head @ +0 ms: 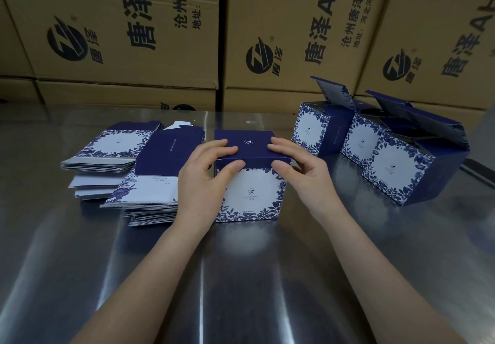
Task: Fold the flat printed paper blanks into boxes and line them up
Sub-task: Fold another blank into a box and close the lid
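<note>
A folded blue-and-white floral box point(251, 196) stands upright in the middle of the steel table, its dark blue lid closed. My left hand point(206, 175) grips its top left edge, fingers on the lid and thumb on the front face. My right hand point(300, 172) grips the top right edge the same way. Two stacks of flat printed blanks point(117, 151) point(152, 183) lie to the left. Three folded boxes point(313, 132) point(361, 143) point(396, 172) stand in a slanted row at the right with their lid flaps up.
The shiny steel table point(241, 276) reaches to the near edge of the view. A wall of large brown cartons point(134, 35) with black print rises right behind the table. The table's right edge point(476, 167) lies just past the row of boxes.
</note>
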A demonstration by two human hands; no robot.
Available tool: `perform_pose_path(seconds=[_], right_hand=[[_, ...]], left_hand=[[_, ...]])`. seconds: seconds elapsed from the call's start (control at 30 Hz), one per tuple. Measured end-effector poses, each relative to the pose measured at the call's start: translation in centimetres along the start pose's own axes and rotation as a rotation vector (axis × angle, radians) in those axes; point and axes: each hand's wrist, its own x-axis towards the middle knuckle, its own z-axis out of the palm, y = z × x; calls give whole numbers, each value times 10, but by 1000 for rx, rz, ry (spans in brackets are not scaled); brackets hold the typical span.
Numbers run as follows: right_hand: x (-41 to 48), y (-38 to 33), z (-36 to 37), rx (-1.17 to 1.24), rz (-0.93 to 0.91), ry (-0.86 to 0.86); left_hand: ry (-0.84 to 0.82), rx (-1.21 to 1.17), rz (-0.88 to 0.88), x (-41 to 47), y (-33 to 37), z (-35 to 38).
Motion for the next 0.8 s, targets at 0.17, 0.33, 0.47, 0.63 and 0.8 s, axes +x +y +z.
perform_pose_path(seconds=[0.17,0.33,0.47,0.63,0.8], right_hand=[[0,3,0,9,8,-14],[-1,6,-1,3,35,-15],[-2,3,1,-46,32,-14],[-4,-4,6,-55,34,22],[-3,-4,19,-61,31,156]], left_hand=[[-11,-8,2,-1,-1,0],[-32,0,-6,-1,1,-2],[-75,15,5,-2,3,-3],[-140,-6,4,-5,8,0],[-100,-55,-30,-5,8,4]])
